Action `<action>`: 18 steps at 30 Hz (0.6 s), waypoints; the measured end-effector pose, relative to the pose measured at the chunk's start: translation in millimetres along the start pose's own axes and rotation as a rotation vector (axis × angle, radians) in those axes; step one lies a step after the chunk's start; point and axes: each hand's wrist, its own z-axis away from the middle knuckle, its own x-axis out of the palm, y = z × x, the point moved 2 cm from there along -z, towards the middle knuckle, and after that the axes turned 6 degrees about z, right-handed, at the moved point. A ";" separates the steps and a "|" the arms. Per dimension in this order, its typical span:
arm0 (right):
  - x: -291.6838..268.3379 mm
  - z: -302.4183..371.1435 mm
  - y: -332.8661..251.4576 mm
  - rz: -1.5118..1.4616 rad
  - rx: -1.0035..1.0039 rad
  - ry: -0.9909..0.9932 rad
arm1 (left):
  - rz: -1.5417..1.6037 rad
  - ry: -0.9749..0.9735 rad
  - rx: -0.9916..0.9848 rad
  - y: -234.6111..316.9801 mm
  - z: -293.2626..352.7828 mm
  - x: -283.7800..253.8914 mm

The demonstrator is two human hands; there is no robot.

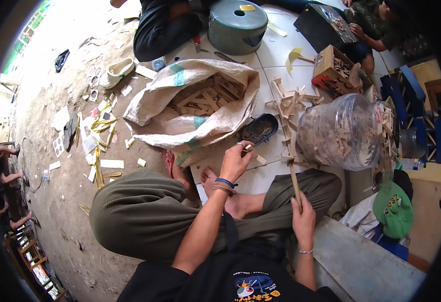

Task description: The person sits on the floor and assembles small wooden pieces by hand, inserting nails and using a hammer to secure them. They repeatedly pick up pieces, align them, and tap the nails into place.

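My right hand (304, 215) is closed round the wooden handle of a hammer (295, 183), whose small head is up by some pale wooden pieces on the white tiles. My left hand (235, 163), with bracelets at the wrist, pinches a small pale wooden piece (249, 147) between thumb and fingers. Just beyond that hand lies a dark shallow container (262, 129) with what look like thin nails in it. Several joined wooden pieces (292, 103) are heaped on the floor beyond the hammer.
A big white sack (150, 108) of wooden pieces stands ahead on the left. On the right lie a clear plastic jar (338, 131), a cardboard box (326, 65) and a green cap (392, 209). A green stool (236, 27) is at the back, with other people nearby.
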 end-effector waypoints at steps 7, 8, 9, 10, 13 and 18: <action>8.7 97.7 68.4 0.074 0.164 0.064 | -0.151 -0.045 0.102 -8.6 2.7 4.6; 9.5 106.4 71.0 0.072 0.140 0.044 | -0.107 -0.045 0.079 -8.5 2.8 4.1; 10.5 110.9 73.8 0.071 0.150 0.006 | -0.137 -0.052 0.097 -7.5 1.9 3.6; 11.4 114.8 75.6 0.079 0.173 -0.038 | -0.162 -0.061 0.097 -7.1 2.0 2.9; 12.6 110.9 76.3 0.095 0.191 -0.069 | -0.216 -0.076 0.076 -5.8 2.2 0.3; 8.1 77.8 62.6 0.117 0.063 0.030 | -0.232 -0.117 0.059 -5.2 3.7 -3.9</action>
